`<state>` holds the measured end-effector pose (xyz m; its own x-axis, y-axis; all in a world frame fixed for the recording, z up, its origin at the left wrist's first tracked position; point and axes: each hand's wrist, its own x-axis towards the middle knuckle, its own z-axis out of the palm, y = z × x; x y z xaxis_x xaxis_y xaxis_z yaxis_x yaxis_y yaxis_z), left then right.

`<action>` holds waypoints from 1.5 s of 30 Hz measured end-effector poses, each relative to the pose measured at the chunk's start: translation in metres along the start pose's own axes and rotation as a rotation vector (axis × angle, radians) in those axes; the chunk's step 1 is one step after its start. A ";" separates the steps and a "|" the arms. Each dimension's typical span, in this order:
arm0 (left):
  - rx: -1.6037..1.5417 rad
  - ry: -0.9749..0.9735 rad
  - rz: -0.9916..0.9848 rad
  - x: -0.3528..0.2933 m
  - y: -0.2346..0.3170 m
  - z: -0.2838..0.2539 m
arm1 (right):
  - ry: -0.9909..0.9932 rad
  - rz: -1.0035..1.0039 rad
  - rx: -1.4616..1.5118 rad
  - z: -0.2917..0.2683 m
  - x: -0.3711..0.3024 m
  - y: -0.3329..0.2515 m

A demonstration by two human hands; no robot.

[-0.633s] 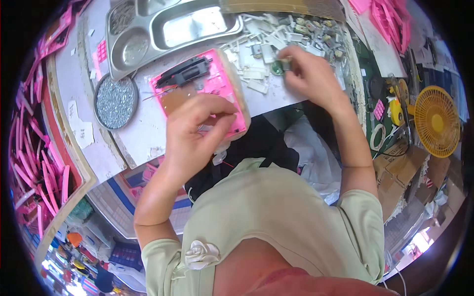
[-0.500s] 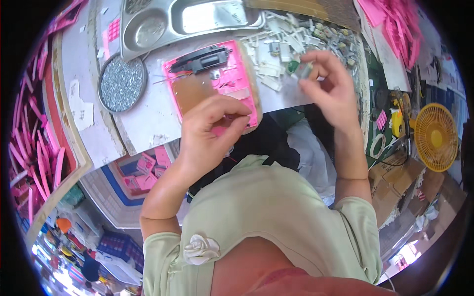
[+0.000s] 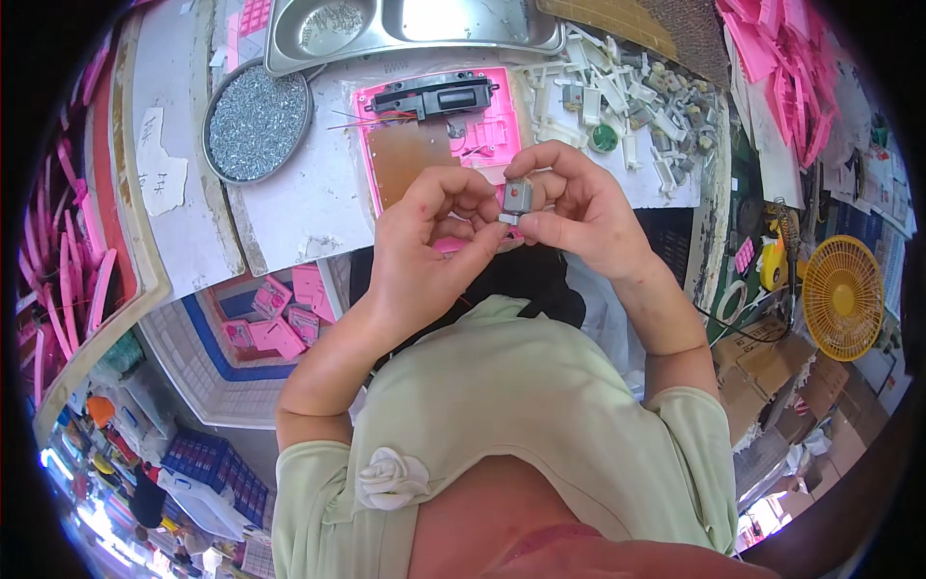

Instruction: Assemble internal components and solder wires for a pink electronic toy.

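Observation:
My right hand [image 3: 579, 207] pinches a small grey block-shaped part [image 3: 518, 196] with a red dot on its face. Close against it, my left hand [image 3: 424, 232] has thumb and fingers drawn together by the part's lower end, where a small pale piece [image 3: 508, 219] shows. What the left fingers hold is hidden. Just beyond both hands lies an open pink plastic housing [image 3: 497, 92]. It carries a black bar-shaped assembly [image 3: 439, 96], a brown board [image 3: 405, 159] and thin wires.
A round dish of small metal screws [image 3: 258, 125] stands left of the housing, below a steel tray [image 3: 463, 34]. White and grey parts [image 3: 666, 116] are heaped at right, beside a green round piece [image 3: 604, 138]. A crate [image 3: 222, 376] of pink parts sits lower left; a yellow fan [image 3: 841, 297] stands right.
My right hand has come left from the parts heap with the grey part and now meets my left hand in front of the housing. The view has shifted slightly.

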<state>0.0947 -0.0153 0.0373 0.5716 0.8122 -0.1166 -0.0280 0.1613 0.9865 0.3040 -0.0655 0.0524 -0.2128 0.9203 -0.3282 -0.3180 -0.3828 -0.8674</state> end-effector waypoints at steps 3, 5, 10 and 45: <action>-0.046 0.034 0.062 -0.002 -0.001 0.002 | 0.052 -0.051 -0.308 0.001 -0.006 0.001; 0.072 0.051 0.171 -0.003 -0.004 0.001 | 0.105 -0.148 -0.573 0.010 -0.008 -0.008; 0.502 0.074 0.614 0.004 -0.005 -0.005 | 0.112 -0.515 -0.880 0.003 0.000 -0.013; 1.106 -0.013 0.651 0.056 -0.003 -0.008 | 0.453 -0.701 -0.972 -0.041 0.022 0.007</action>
<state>0.1207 0.0343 0.0271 0.7176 0.5588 0.4156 0.3849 -0.8156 0.4320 0.3354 -0.0446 0.0239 0.1184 0.9188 0.3766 0.6095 0.2322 -0.7581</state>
